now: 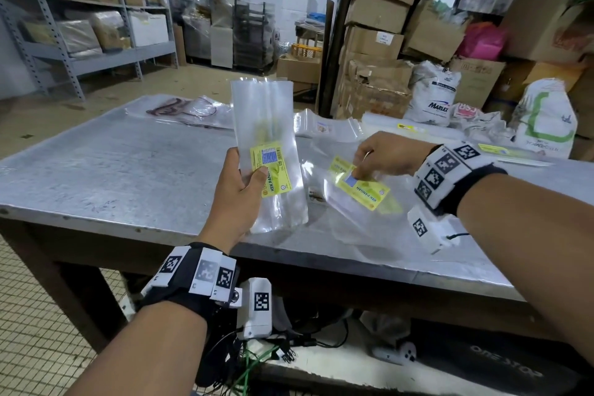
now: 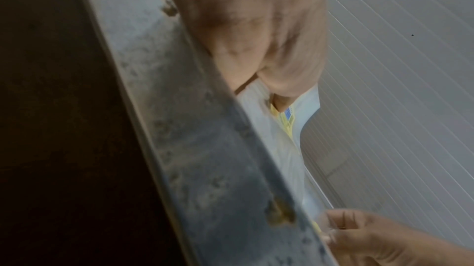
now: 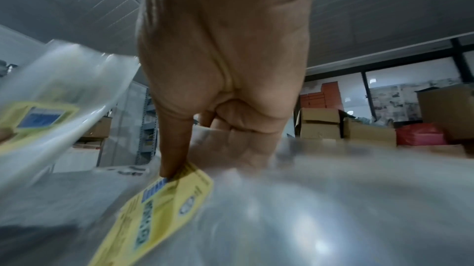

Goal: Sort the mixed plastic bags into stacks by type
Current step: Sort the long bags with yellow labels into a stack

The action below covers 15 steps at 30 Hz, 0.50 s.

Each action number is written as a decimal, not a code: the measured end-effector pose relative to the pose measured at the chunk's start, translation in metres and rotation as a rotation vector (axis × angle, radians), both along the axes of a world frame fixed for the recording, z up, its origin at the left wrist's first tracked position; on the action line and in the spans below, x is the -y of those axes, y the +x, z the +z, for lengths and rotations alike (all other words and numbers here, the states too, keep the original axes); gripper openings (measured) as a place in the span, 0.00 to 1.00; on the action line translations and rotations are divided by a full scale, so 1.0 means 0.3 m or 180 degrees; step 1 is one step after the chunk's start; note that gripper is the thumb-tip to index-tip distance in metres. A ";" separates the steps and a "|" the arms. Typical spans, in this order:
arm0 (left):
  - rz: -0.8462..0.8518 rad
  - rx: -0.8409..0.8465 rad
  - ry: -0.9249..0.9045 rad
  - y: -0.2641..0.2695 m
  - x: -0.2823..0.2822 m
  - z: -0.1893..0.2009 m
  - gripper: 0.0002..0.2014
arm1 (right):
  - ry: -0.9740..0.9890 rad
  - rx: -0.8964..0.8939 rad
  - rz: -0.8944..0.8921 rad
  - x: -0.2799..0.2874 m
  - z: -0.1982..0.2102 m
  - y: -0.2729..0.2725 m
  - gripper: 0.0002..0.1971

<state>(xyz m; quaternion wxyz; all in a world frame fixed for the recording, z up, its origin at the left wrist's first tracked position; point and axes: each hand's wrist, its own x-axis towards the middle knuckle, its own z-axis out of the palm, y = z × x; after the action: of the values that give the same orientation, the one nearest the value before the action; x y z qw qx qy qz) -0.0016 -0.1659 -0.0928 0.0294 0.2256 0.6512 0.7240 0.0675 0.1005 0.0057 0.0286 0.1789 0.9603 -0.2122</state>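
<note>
My left hand (image 1: pixel 254 177) holds a tall clear bag with a yellow label (image 1: pixel 266 145) upright above the metal table (image 1: pixel 128 177), thumb on the label. In the left wrist view the palm (image 2: pixel 256 37) covers most of that bag (image 2: pixel 290 148). My right hand (image 1: pixel 360 172) pinches a second clear yellow-labelled bag (image 1: pixel 363 193) lying on the table to the right. The right wrist view shows one finger (image 3: pixel 172 148) pressed on that bag's label (image 3: pixel 159 209), the others curled, with the upright bag (image 3: pixel 51 92) at the left.
Clear bags with brown print (image 1: pixel 180 109) lie at the table's far left. Small clear bags (image 1: pixel 324 127) and a flat stack with a yellow tag (image 1: pixel 405 127) lie at the back. A small brown-labelled bag (image 1: pixel 316 196) sits between my hands. Sacks (image 1: pixel 434 93) and boxes stand behind the table.
</note>
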 end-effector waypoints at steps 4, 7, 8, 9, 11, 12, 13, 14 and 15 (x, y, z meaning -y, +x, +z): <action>0.0004 0.0002 -0.0009 -0.003 -0.003 -0.002 0.11 | 0.0049 -0.0100 -0.0239 -0.067 0.084 0.024 0.08; 0.0002 0.0003 -0.0006 -0.004 -0.004 -0.002 0.12 | 0.0117 0.0064 -0.0344 -0.099 0.100 0.047 0.08; -0.0001 0.0005 -0.0011 -0.004 -0.004 -0.002 0.12 | 0.0232 0.0167 -0.0364 -0.110 0.091 0.051 0.08; -0.0007 0.0002 -0.0010 -0.002 -0.003 -0.001 0.12 | 0.0370 0.0276 -0.0367 -0.120 0.074 0.055 0.10; -0.0012 -0.0015 -0.0011 -0.001 -0.002 0.000 0.12 | 0.0557 0.0456 -0.0373 -0.138 0.026 0.058 0.14; -0.0010 -0.0015 -0.0010 -0.002 -0.001 -0.001 0.13 | 0.0592 0.0522 -0.0384 -0.143 0.000 0.061 0.15; -0.0009 -0.0010 -0.0003 -0.003 -0.001 -0.002 0.13 | 0.0619 0.0576 -0.0388 -0.146 -0.021 0.064 0.16; -0.0006 -0.0010 -0.0003 -0.005 -0.002 -0.003 0.13 | 0.0626 0.0629 -0.0387 -0.150 -0.043 0.065 0.17; -0.0001 -0.0013 -0.0014 -0.006 -0.003 -0.003 0.13 | 0.0613 0.0687 -0.0384 -0.153 -0.059 0.067 0.18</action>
<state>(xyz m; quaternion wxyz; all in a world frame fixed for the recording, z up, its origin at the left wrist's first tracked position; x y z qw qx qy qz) -0.0033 -0.1649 -0.0938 0.0286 0.2271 0.6528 0.7221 0.0877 0.1463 -0.0120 0.1016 0.2601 0.9550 -0.1000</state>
